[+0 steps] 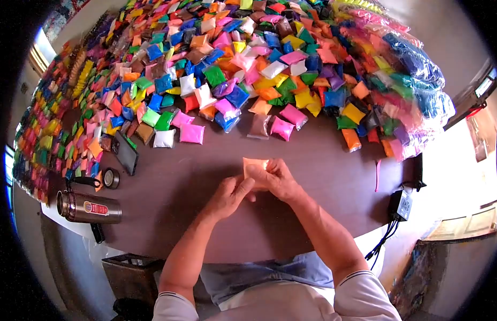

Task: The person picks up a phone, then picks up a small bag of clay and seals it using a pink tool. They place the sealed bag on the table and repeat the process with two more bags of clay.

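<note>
A small peach-coloured plastic packet (253, 165) is held up over the front part of the brown table (168, 195). My right hand (281, 181) is closed on its right side, with the thumb lying across the front. At the lower left of the same packet, my left hand (231, 196) is closed, its thumb pressed toward the packet. The fingers behind the packet are partly hidden. Beyond my hands, the nearest loose packets are a pink packet (282, 129), a brown packet (258, 127) and another pink packet (192, 134).
A large heap of colourful packets (216, 77) covers the far side. Clear bags of packets (414, 64) are stacked at the right. To the left are a steel flask (93, 207), its round lid (111, 178) and a dark flat device (125, 153). A power adapter (401, 205) with cables hangs at the right edge.
</note>
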`<state>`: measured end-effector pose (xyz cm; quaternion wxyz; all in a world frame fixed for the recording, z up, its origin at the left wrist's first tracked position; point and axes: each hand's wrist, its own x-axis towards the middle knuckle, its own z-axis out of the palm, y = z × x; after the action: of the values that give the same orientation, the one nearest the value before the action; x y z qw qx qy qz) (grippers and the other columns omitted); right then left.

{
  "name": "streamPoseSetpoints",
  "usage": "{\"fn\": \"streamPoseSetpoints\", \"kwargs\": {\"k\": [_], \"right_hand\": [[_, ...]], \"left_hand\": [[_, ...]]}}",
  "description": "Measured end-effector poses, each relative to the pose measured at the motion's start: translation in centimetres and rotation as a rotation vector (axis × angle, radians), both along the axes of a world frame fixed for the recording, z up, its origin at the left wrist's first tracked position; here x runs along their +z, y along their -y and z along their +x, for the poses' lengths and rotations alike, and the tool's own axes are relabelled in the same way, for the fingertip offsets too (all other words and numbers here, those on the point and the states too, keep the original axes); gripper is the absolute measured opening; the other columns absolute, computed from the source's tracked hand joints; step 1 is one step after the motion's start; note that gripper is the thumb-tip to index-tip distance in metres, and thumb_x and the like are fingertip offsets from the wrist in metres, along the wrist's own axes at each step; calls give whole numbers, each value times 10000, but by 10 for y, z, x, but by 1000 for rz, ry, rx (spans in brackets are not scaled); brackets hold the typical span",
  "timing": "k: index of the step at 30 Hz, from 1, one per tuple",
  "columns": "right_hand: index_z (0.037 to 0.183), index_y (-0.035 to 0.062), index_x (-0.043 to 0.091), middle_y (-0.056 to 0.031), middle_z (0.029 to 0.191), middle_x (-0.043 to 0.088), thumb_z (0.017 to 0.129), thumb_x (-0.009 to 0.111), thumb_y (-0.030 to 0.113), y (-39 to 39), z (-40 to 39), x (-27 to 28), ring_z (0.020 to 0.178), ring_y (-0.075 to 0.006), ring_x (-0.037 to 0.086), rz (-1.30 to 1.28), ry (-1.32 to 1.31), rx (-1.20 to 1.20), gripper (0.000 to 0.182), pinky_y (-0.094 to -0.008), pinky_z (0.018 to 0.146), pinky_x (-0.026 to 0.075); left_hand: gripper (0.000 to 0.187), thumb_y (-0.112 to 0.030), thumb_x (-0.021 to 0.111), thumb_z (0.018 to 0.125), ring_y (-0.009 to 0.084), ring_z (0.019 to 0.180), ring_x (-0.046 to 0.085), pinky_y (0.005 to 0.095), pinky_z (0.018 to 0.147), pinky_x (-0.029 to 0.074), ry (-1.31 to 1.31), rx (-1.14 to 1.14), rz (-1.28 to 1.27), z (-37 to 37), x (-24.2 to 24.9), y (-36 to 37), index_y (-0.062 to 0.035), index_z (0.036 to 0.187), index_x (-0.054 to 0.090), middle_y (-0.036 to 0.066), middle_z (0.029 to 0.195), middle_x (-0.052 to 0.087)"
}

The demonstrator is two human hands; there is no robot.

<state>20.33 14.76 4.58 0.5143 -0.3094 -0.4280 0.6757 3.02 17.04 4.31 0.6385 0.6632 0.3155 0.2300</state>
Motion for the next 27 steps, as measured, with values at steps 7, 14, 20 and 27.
{"fn": "streamPoseSetpoints", "kwargs": {"k": [7, 14, 20, 27], "right_hand": [[853, -51, 589, -84, 755, 628, 957, 549, 257, -1, 6, -1, 611, -156, 599, 53, 131, -5, 328, -293, 518, 505], [875, -48, 596, -84, 752, 635, 959, 547, 253, 0, 2, 1, 619, -156, 619, -2, 72, 2, 317, -288, 539, 516], [901, -58, 584, -87, 759, 629, 973, 514, 287, -1, 9, 0, 642, -167, 629, 15, 109, 53, 359, -285, 556, 523], [904, -66, 592, -92, 764, 641, 979, 487, 338, 1, 3, 11, 618, -169, 632, 119, 163, -88, 423, -285, 571, 522]], "left_hand": [[467, -413, 437, 984, 132, 727, 578, 269, 690, 485, -7, 27, -15, -1, 3, 1, 28, 1050, 576, 70, 924, 628], [496, -455, 437, 973, 144, 738, 574, 286, 704, 475, -45, -3, -15, -2, 2, 1, 14, 1017, 591, 61, 870, 617], [493, -460, 452, 966, 142, 737, 575, 287, 704, 471, -93, -57, 36, -3, 4, -1, 12, 998, 592, 60, 823, 613], [464, -425, 443, 979, 135, 735, 581, 285, 703, 476, -3, 38, -74, -3, 1, 0, 16, 975, 587, 59, 821, 610]]}}
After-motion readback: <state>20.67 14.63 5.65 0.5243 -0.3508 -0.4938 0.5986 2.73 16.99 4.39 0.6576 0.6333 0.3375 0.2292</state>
